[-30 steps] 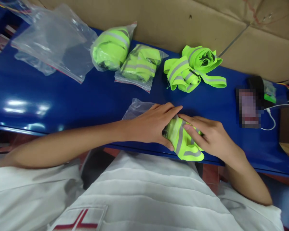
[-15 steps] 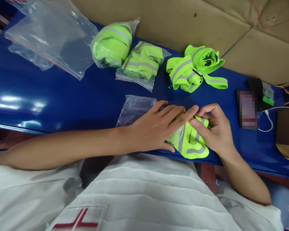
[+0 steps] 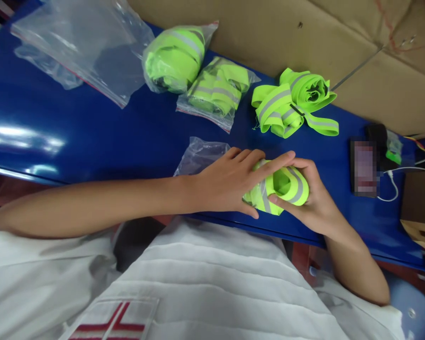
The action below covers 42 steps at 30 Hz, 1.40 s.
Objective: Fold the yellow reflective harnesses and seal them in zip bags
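A bundle of neon-yellow reflective strap [image 3: 293, 191] with grey stripes is between my hands at the table's near side. Its left part sits inside a clear plastic bag [image 3: 203, 153], whose other end spreads out to the left. From above, my left hand [image 3: 230, 182] grips the bag around the bundle, with the index finger stretched along its top. My right hand [image 3: 310, 200] wraps the bundle's right end, thumb on the near side and fingers behind. The left hand's palm side is hidden.
Two filled zip bags [image 3: 175, 59] and a loose pile of reflective straps [image 3: 293, 104] lie at the back. Flat clear bags [image 3: 88, 47] are at the far left. A phone [image 3: 364, 167] with a white cable is on the right, and cardboard [image 3: 251, 38] borders the rear.
My right hand has gathered the loose strap end into a tighter bundle against the bag. Its grip has shifted from a pinch at the top to around the right end.
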Each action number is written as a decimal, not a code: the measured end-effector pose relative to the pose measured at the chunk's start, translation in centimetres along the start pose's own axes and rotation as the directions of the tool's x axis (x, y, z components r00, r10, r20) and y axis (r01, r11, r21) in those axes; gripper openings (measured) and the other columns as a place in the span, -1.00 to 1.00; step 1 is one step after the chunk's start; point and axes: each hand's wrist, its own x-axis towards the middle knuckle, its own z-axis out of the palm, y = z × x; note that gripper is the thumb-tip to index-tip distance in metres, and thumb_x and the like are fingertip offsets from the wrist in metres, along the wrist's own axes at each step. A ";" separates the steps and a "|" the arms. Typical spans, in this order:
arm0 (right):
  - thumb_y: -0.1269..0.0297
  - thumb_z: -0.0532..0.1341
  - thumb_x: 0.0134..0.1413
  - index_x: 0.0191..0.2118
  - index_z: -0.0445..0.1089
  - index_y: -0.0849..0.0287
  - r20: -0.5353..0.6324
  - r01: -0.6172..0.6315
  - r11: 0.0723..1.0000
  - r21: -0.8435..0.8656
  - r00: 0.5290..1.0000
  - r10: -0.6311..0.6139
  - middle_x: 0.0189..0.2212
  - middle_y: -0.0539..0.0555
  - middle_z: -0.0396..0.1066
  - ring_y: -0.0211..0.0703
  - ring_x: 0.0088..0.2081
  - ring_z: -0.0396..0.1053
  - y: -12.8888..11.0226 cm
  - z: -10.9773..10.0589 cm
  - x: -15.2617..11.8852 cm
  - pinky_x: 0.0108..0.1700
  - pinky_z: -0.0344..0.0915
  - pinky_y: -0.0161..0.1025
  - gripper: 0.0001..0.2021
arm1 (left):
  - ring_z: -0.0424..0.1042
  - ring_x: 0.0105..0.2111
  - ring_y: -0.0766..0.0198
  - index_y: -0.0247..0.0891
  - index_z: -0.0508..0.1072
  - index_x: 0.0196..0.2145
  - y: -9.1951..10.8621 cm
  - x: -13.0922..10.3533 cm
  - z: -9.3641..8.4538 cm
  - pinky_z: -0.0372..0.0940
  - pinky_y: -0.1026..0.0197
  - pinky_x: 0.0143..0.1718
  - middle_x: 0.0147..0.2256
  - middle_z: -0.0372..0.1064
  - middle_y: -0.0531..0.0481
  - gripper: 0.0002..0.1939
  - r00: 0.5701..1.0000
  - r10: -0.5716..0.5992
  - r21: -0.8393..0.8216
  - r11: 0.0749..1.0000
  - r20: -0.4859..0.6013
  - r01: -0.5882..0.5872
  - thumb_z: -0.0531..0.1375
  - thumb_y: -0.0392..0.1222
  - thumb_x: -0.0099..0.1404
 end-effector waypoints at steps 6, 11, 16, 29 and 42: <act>0.03 0.48 0.08 0.02 0.25 0.04 -0.077 -0.094 0.985 0.147 0.991 0.106 -0.03 0.06 0.44 -0.04 -0.01 0.47 0.3 1.2 0.9 0.04 0.48 -0.10 -0.48 | 0.35 0.20 -0.17 -0.10 -0.32 0.53 -0.5 -0.1 0.0 0.24 -0.09 0.19 0.23 0.26 -0.33 0.32 1.000 0.026 0.009 1.000 0.003 -0.026 0.49 0.13 0.15; -0.06 0.48 0.03 -0.09 0.22 0.04 -0.164 -0.145 0.971 0.192 0.970 0.177 -0.14 0.03 0.44 -0.07 -0.11 0.47 -0.1 2.0 1.3 -0.06 0.49 -0.11 -0.47 | 0.38 0.18 -0.13 -0.07 -0.27 0.54 -0.1 0.6 0.0 0.28 -0.06 0.15 0.20 0.31 -0.29 0.18 0.999 0.017 0.118 0.993 -0.035 -0.012 0.42 0.03 0.26; -0.07 0.45 0.09 -0.05 0.25 0.03 -0.231 -0.094 0.990 0.105 0.966 0.116 -0.10 0.06 0.46 -0.03 -0.06 0.49 -0.2 1.8 1.4 0.01 0.51 -0.05 -0.50 | 0.27 0.31 -0.24 -0.07 -0.24 0.53 -0.2 0.6 -0.2 0.25 -0.14 0.24 0.33 0.18 -0.39 0.23 0.997 0.035 0.107 0.994 -0.075 -0.027 0.47 0.08 0.22; -0.01 0.47 0.07 0.38 0.06 -0.10 -0.120 0.165 0.983 -0.077 0.977 -0.174 0.32 0.19 0.24 0.21 0.30 0.33 0.9 0.3 -0.1 0.30 0.37 0.17 -0.14 | 0.53 0.04 -0.02 0.03 -0.15 0.52 -1.1 0.3 -1.0 0.42 0.07 0.00 0.19 0.34 -0.18 0.02 1.000 -0.026 -0.097 0.995 0.010 0.026 0.34 0.04 0.30; -0.11 0.36 0.22 0.23 0.24 0.09 -0.090 0.259 0.933 -0.249 0.953 -0.289 0.04 0.19 0.46 0.10 0.03 0.53 0.9 1.5 0.9 -0.02 0.53 -0.01 -0.39 | 0.50 0.12 -0.03 -0.09 -0.17 0.52 -0.6 0.5 -0.4 0.35 0.03 0.08 0.17 0.45 -0.19 0.14 0.997 0.007 -0.067 0.998 -0.082 -0.012 0.43 0.09 0.24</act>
